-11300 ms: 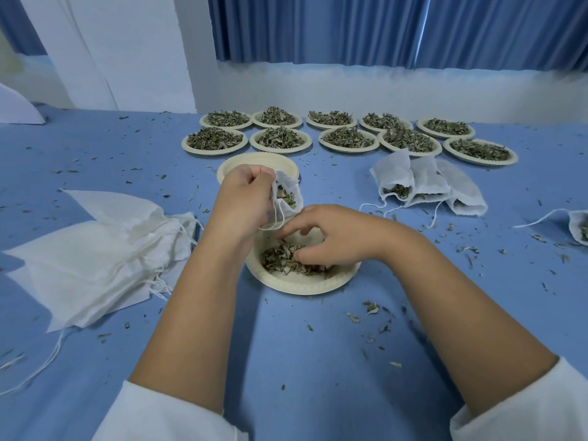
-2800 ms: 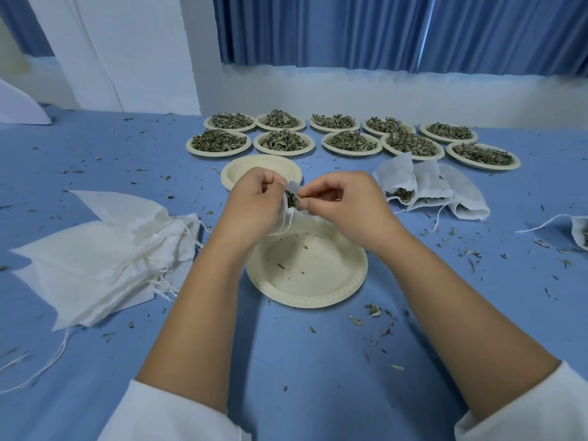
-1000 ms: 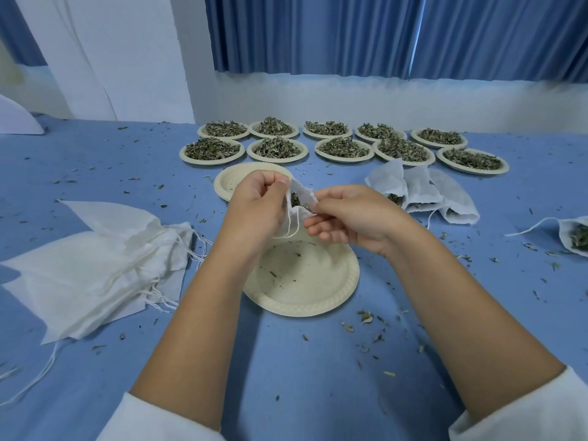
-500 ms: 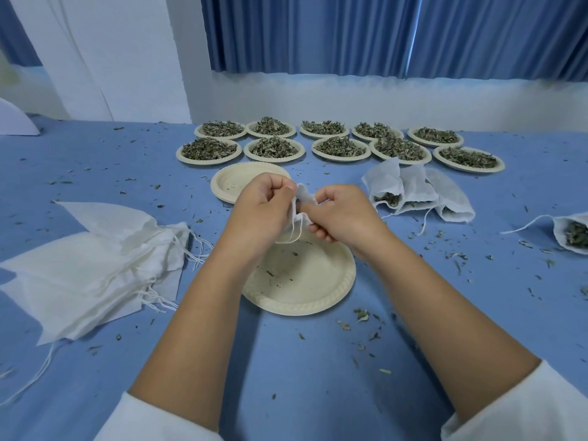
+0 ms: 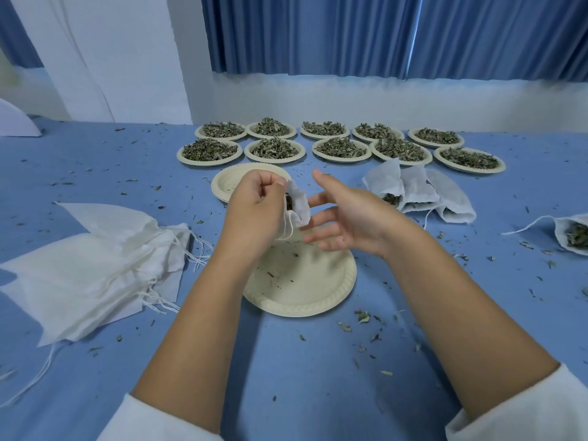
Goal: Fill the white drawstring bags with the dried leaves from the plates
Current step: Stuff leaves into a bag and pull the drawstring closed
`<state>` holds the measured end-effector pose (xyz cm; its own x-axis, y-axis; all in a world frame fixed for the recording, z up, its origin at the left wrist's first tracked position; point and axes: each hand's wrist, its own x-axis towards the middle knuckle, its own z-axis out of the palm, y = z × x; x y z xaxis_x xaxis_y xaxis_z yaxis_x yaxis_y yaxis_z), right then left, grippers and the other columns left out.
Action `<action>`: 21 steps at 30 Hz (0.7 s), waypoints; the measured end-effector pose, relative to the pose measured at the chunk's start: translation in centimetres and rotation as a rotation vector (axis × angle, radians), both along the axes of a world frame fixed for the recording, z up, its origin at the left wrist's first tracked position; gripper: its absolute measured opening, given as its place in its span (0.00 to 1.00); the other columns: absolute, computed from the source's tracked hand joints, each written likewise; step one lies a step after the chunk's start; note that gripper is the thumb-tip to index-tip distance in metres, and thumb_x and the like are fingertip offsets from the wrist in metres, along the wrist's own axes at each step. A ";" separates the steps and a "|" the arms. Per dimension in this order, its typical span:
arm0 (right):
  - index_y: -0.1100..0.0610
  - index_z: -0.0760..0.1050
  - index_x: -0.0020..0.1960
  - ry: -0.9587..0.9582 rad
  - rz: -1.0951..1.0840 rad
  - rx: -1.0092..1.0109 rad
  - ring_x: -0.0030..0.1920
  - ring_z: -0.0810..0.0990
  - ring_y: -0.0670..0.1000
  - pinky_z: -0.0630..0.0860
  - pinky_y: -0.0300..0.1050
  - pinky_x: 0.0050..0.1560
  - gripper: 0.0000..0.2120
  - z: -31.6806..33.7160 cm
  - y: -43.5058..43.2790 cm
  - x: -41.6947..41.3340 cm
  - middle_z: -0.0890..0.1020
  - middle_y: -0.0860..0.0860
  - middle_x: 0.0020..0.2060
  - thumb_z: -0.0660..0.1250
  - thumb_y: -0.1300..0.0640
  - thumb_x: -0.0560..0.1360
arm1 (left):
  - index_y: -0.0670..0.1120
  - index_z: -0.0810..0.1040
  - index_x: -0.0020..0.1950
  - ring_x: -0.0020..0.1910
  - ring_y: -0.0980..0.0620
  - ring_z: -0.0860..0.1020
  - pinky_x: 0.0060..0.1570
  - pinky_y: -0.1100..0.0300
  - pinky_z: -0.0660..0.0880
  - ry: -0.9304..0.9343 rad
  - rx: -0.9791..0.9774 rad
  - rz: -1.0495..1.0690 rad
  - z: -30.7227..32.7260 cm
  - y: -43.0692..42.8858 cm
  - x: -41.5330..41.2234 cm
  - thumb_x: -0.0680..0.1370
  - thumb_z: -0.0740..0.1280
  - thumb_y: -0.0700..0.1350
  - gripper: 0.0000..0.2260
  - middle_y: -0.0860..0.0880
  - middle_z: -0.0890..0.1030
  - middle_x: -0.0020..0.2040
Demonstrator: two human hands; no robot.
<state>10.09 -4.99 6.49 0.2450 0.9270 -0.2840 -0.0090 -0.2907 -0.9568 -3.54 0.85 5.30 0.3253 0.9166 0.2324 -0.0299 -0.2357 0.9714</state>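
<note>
White drawstring bag, leaf-filled, held just above the emptied paper plate.
Left hand pinches its mouth; right hand, fingers spread, holds nothing. Filling looks done; next comes pulling the cord tight.

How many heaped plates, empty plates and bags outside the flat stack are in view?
Cream paper plates heaped with dried leaves: 10
Empty cream paper plates: 2
White drawstring fabric bags lying on the blue table, right side: 4
White drawstring bag pinched in the left hand: 1
Total: 17
Flat white bag stack at left: uncountable.
</note>
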 end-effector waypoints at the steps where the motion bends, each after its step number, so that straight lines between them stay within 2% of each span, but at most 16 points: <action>1: 0.59 0.75 0.56 0.057 0.026 -0.019 0.39 0.86 0.56 0.79 0.42 0.30 0.26 -0.1 0.1 -0.2 0.85 0.58 0.39 0.60 0.36 0.77 | 0.48 0.74 0.45 0.25 0.60 0.72 0.27 0.68 0.68 0.020 0.021 -0.009 -0.1 -0.1 0.1 0.82 0.60 0.42 0.07 0.55 0.77 0.30; 4: 0.62 0.77 0.57 0.143 -0.034 0.044 0.37 0.86 0.56 0.80 0.43 0.32 0.21 -0.4 0.5 -1.0 0.85 0.60 0.38 0.64 0.43 0.79 | 0.49 0.75 0.46 0.32 0.56 0.75 0.32 0.63 0.73 0.094 0.088 -0.073 -0.7 -0.5 0.6 0.81 0.61 0.42 0.06 0.49 0.78 0.39; 6: 0.63 0.78 0.52 0.190 -0.125 0.120 0.31 0.84 0.52 0.79 0.41 0.31 0.11 -0.5 0.6 -1.1 0.83 0.57 0.34 0.67 0.54 0.79 | 0.47 0.76 0.47 0.34 0.59 0.75 0.34 0.69 0.72 0.155 0.142 -0.093 -1.0 -0.6 0.8 0.81 0.61 0.42 0.05 0.50 0.78 0.40; 8: 0.62 0.75 0.45 0.208 -0.189 0.176 0.26 0.80 0.47 0.79 0.39 0.31 0.03 -0.6 0.6 -0.8 0.80 0.54 0.29 0.67 0.63 0.77 | 0.46 0.77 0.48 0.34 0.61 0.75 0.34 0.72 0.71 0.178 0.171 -0.118 -1.2 -0.5 0.9 0.81 0.62 0.41 0.05 0.51 0.79 0.41; 11: 0.59 0.69 0.47 0.140 -0.244 0.244 0.25 0.79 0.45 0.79 0.37 0.32 0.08 -1.0 0.6 -0.2 0.79 0.52 0.25 0.66 0.69 0.76 | 0.50 0.76 0.47 0.34 0.65 0.74 0.33 0.75 0.69 0.206 0.205 -0.143 -1.5 -0.4 1.1 0.81 0.63 0.42 0.05 0.54 0.79 0.41; 14: 0.56 0.69 0.43 -0.179 -0.342 0.365 0.29 0.81 0.49 0.81 0.43 0.34 0.11 -1.3 0.7 0.7 0.78 0.55 0.36 0.64 0.70 0.77 | 0.53 0.76 0.50 0.33 0.65 0.73 0.32 0.74 0.69 0.220 0.223 -0.089 -2.0 -0.2 1.3 0.80 0.64 0.45 0.03 0.58 0.78 0.43; 16: 0.54 0.71 0.39 -0.431 -0.442 0.444 0.32 0.83 0.53 0.81 0.47 0.37 0.14 -1.6 0.7 2.0 0.77 0.52 0.39 0.61 0.70 0.77 | 0.54 0.76 0.53 0.32 0.61 0.72 0.32 0.72 0.69 0.219 0.211 -0.012 -2.2 0.3 1.1 0.80 0.64 0.48 0.04 0.60 0.77 0.44; 19: 0.51 0.78 0.41 -0.673 -0.605 0.518 0.36 0.83 0.54 0.73 0.37 0.35 0.16 -1.8 0.5 4.4 0.82 0.53 0.47 0.59 0.68 0.78 | 0.55 0.75 0.54 0.34 0.58 0.75 0.33 0.67 0.69 0.217 0.172 0.066 -2.5 1.2 0.8 0.80 0.64 0.48 0.04 0.60 0.77 0.44; 21: 0.54 0.82 0.46 -0.722 -0.694 0.561 0.35 0.82 0.50 0.72 0.31 0.35 0.16 -2.0 0.3 6.2 0.80 0.53 0.51 0.59 0.68 0.78 | 0.56 0.75 0.52 0.35 0.57 0.76 0.31 0.69 0.70 0.234 0.161 0.091 -2.7 1.5 0.7 0.80 0.64 0.48 0.03 0.59 0.77 0.44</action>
<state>16.31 -4.68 4.48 0.6903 0.4805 0.5409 0.6028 0.0315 -0.7973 -2.82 2.39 2.61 0.3057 0.9018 0.3055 0.2185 -0.3787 0.8994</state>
